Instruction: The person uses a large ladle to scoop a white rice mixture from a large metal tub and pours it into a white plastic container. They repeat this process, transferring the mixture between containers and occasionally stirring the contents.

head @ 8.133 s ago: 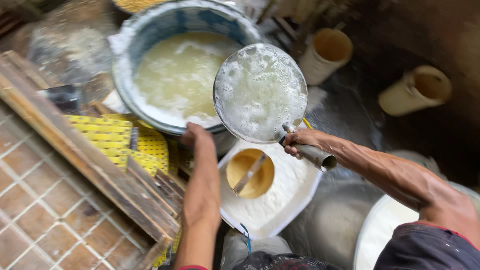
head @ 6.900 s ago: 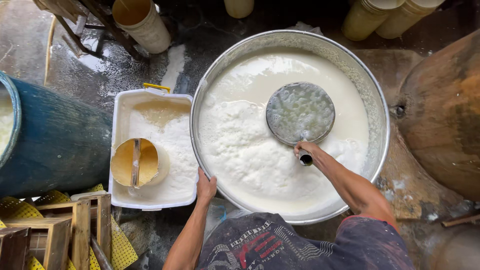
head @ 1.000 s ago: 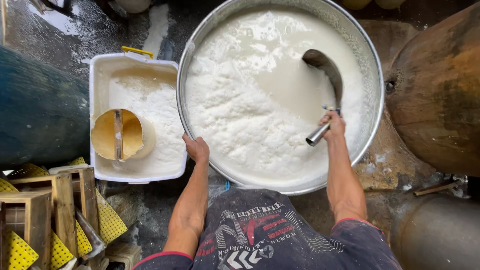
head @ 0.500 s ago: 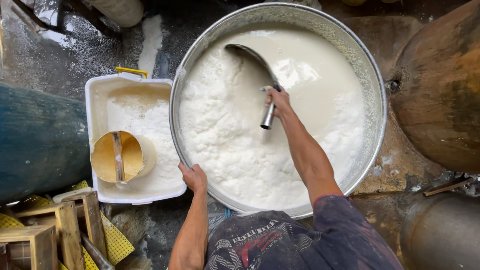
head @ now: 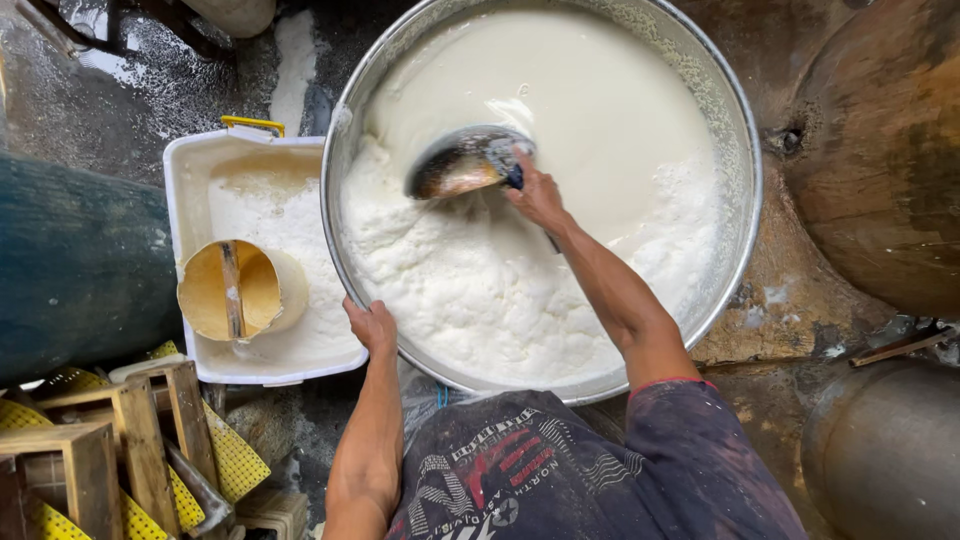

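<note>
Shiny metal basin (head: 745, 190) (dull rim), glossy metal ladle (head: 462, 162), matt white plastic tub (head: 190, 190), rough wooden frames (head: 130, 440)

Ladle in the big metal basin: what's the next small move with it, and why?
Probably sweep the ladle toward the near-left, under the foam. The right hand holds it tilted at the foam's edge, the far side of the liquid is already smooth, and the left hand steadies the basin's rim.

Left hand (head: 372, 326) rests with fingers curled, its bare arm running near to far; right hand (head: 538, 196) is clenched farther out, forearm stretched diagonally leftward.
</note>
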